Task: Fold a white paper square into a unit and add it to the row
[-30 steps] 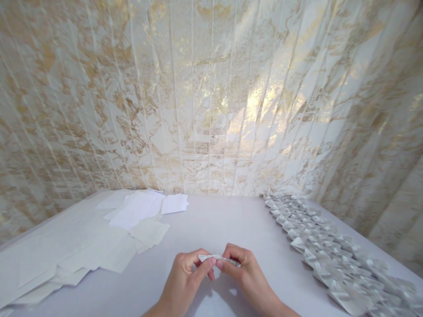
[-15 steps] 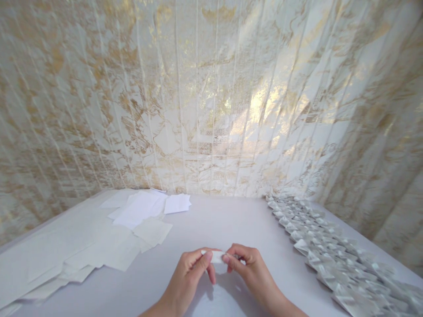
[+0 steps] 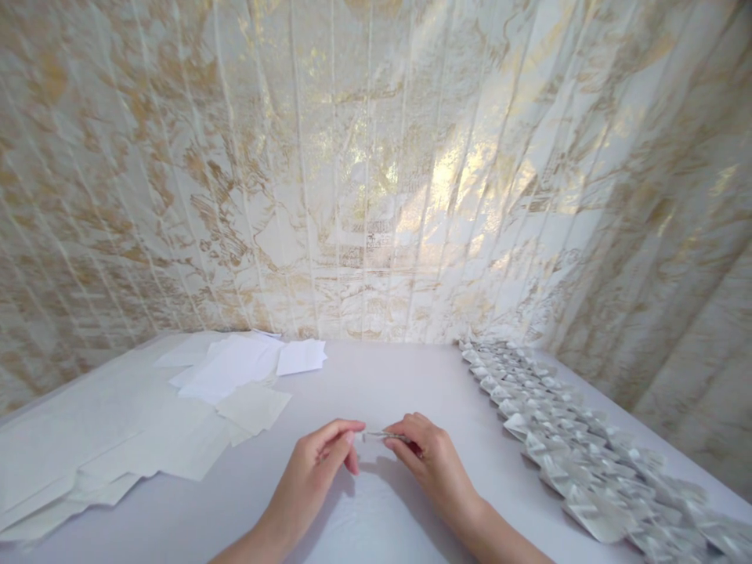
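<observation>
Pinching a small paper piece (image 3: 376, 435) between thumb and forefinger, the right hand (image 3: 440, 462) stands at about four o'clock from that piece, its remaining fingers curled in underneath. The left hand (image 3: 317, 466) stands at about eight o'clock, half closed, thumb and forefinger slightly parted at the piece's near-left end; whether they touch the paper cannot be determined. The piece is presented nearly edge-on, a thin pale sliver spanning the gap between the hands, above the table (image 3: 381, 384); its creases cannot be made out. In this inspector's judgement the step in hand is the shaping of this one piece by finger folding, with the right hand steadying it. The next move appears to call for the left thumb and forefinger to align with the free end and press it evenly, the right grip remaining firm, since a slip would skew the fold. Farther out, large pale sheets (image 3: 141, 439) lie overlapping at nine o'clock, whiter sheets (image 3: 235, 364) at ten, and a small white stack (image 3: 301, 357) between ten and eleven. Rows of folded paper pieces (image 3: 581, 458) run from one o'clock round to four, closely overlapped. A patterned curtain (image 3: 364, 196) hangs behind the table at twelve.
</observation>
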Motion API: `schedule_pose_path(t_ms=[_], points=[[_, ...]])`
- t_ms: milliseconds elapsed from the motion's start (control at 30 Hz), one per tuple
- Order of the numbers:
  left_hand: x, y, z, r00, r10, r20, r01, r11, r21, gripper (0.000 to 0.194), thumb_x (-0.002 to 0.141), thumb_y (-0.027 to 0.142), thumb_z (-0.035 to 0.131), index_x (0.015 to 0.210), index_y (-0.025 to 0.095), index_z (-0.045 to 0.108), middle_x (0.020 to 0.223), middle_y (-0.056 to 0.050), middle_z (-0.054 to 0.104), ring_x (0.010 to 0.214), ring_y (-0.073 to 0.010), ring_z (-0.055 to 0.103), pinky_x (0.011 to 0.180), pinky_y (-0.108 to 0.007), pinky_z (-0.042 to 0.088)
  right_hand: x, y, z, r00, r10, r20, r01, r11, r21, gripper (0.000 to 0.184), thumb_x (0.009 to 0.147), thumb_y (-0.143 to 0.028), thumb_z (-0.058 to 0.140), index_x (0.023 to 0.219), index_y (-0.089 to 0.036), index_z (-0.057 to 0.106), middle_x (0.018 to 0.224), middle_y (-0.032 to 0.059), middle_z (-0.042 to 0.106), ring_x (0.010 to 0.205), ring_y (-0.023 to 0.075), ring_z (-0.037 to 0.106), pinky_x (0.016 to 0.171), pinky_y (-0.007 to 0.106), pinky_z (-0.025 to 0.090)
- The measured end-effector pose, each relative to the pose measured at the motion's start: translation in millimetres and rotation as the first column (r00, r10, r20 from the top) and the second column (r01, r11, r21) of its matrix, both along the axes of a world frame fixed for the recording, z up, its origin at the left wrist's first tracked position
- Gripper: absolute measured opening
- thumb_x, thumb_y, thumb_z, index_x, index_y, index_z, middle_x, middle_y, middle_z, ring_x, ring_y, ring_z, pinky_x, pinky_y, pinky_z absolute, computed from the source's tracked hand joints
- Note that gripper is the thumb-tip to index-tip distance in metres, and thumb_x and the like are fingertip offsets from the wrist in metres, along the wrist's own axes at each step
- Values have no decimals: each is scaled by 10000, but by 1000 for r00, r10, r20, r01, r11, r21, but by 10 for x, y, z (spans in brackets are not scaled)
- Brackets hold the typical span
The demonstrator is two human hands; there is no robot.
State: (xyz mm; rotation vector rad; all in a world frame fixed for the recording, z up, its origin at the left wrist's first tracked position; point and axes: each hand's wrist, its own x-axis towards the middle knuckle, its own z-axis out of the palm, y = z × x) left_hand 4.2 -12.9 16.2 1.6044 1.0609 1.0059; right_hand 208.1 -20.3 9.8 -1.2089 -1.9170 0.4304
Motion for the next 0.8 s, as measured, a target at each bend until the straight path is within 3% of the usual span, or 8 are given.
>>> schedule_pose_path(t_ms=[133, 300, 467, 800], points=[[10, 20, -39, 999, -9, -42, 9, 1000, -8, 432, 920, 499, 464, 1017, 135, 673, 651, 0, 633, 686, -207, 601, 660, -300, 422, -10, 2, -28, 999, 11, 37, -11, 1000, 7, 316, 988, -414, 520, 996, -212, 763, 728, 43, 633, 692, 203, 542, 659, 295, 413], [4, -6, -35, 991, 2, -130, 1, 1000, 25, 396, 923, 494, 454, 1057, 162, 624, 648, 25, 615, 678, -209, 610, 686, -303, 421, -59, -31, -47, 1000, -1, -16, -1, 996, -92, 298, 991, -289, 465, 1073, -188, 733, 797, 43, 630, 753, 196, 570, 711, 289, 427], [-7, -19, -43, 933, -5, -360, 63, 987, 150, 327, 974, 404, 326, 1116, 209, 546, 688, 31, 625, 653, -198, 607, 649, -283, 401, -81, -48, -53, 994, -92, -54, 79, 975, -209, 400, 808, -92, 485, 1158, -159, 668, 755, -3, 589, 658, 162, 531, 650, 261, 413], [40, -95, -93, 890, 7, -456, 101, 972, 211, 285, 869, 156, 346, 1119, 237, 454, 738, 40, 575, 677, -193, 608, 663, -271, 394, -148, -168, 41, 995, -101, 27, 104, 974, -200, 459, 749, -70, 457, 1169, -166, 613, 652, -68, 437, 579, 141, 464, 590, 237, 354]])
